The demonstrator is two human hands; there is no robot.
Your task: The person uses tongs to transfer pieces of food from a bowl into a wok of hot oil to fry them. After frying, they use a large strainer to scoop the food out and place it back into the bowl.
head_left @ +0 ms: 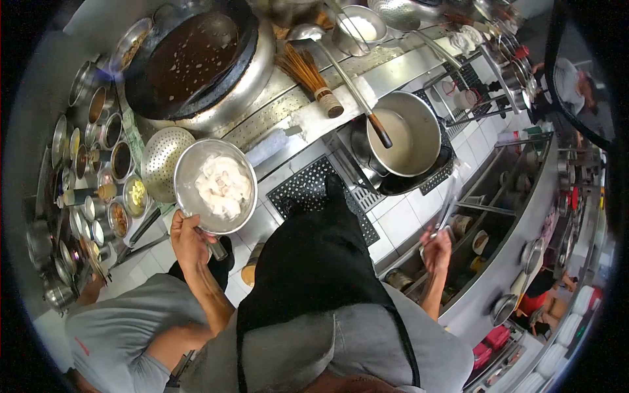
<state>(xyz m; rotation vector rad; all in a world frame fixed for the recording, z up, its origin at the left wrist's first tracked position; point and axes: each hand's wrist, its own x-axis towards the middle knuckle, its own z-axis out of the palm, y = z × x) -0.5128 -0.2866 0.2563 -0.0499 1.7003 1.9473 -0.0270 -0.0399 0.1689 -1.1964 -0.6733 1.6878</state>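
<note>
My left hand [189, 237] grips the near edge of a round metal bowl [181, 173], thumb at the rim. Pale, wet-looking pieces of raw food [224, 185] are heaped inside it. Just behind the bowl is a perforated metal strainer [164, 154]. My right hand [436, 249] is closed around a thin, shiny metal utensil [451, 202] that points up and away, its far end smeared by motion. Beyond that hand, a deep metal pot [429, 114] holds some cloudy liquid, with a wooden-handled tool [379, 130] reaching over its rim.
A large wok [196, 62] of dark liquid sits at the upper left. A bamboo brush [311, 78] lies on the counter ledge. Several small containers of ingredients [121, 160] crowd the left side. Another person [124, 327] stands close at my left. Steel shelving [504, 226] runs along my right.
</note>
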